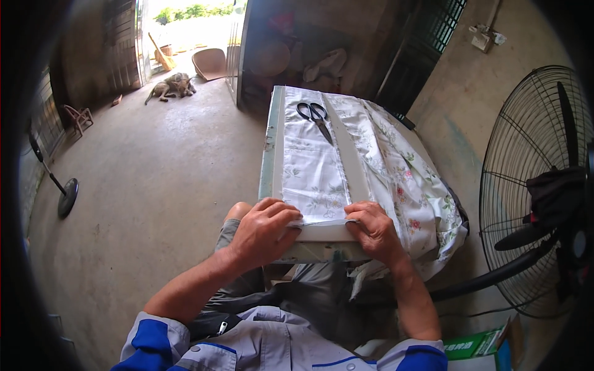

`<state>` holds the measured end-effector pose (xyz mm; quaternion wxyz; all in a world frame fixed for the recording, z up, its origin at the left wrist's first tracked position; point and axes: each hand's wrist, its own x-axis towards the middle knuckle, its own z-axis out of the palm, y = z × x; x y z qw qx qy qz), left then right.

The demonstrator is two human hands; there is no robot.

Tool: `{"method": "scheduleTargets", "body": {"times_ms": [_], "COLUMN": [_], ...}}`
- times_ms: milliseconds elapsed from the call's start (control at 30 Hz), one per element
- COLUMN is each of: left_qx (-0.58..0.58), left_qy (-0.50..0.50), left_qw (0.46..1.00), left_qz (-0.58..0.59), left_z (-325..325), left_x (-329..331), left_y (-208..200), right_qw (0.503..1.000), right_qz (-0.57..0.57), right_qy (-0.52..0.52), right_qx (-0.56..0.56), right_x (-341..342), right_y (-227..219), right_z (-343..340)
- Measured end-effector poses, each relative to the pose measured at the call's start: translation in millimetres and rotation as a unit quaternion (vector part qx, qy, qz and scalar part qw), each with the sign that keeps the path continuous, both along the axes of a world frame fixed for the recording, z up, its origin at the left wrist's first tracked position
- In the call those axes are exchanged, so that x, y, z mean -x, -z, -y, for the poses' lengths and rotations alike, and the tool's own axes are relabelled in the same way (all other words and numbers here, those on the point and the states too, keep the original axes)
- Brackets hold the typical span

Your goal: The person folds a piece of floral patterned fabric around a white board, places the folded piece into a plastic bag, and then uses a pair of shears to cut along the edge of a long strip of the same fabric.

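A long strip of white floral fabric (312, 170) lies flat along the table (269, 154) in front of me. My left hand (267, 226) pinches the left corner of its near edge between thumb and fingers. At the right corner of that edge, my right hand (374, 230) grips the fabric the same way. Between the hands the edge looks folded or lifted a little, above the pale front of the tabletop (325, 233). Black-handled scissors (316, 119) rest on the strip's far part, blades pointing toward me.
More floral fabric (402, 179) is heaped along the table's right side and hangs over its edge. A large black fan (538, 191) stands close on the right. A green box (473, 346) sits at lower right. Across the floor, a dog (173, 86) lies near the doorway beside a scoop-shaped basket (209, 63).
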<state>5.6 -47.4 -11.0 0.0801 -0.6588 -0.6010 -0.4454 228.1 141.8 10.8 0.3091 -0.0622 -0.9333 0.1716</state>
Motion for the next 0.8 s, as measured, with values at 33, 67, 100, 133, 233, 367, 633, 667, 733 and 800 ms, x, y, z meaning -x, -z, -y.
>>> {"method": "scheduleTargets", "body": {"times_ms": [33,67,100,133,233,367,633,667,733,800], "left_qx": [0.0,-0.002,-0.003,-0.002,0.0,0.037,0.02,0.021,0.022,0.027], "left_qy": [-0.001,-0.008,-0.013,-0.013,-0.035,-0.074,-0.113,-0.118,-0.122,-0.127], "left_qw": [1.0,1.0,1.0,1.0,0.999,0.995,0.99,0.99,0.99,0.989], "left_qz": [0.0,-0.008,-0.016,-0.015,0.002,0.06,0.076,0.074,0.072,0.071], "left_z": [-1,-4,-6,-6,-6,-9,-21,-22,-22,-21], "left_x": [3,7,10,10,10,11,10,10,9,8], "left_y": [1,4,6,6,3,0,9,9,8,6], "right_qw": [1.0,1.0,0.999,0.997,0.989,0.985,0.971,0.971,0.97,0.97], "right_qz": [-0.002,-0.002,-0.018,-0.034,-0.02,-0.003,-0.017,-0.017,-0.018,-0.024], "right_qy": [-0.003,-0.004,-0.004,-0.004,0.039,0.093,0.135,0.135,0.153,0.161], "right_qx": [0.014,0.014,0.043,0.073,0.139,0.147,0.197,0.197,0.187,0.18], "right_x": [1,3,4,5,3,9,25,27,29,32], "right_y": [0,0,0,0,4,3,3,4,5,7], "right_z": [0,0,0,1,0,4,1,0,-1,-1]}}
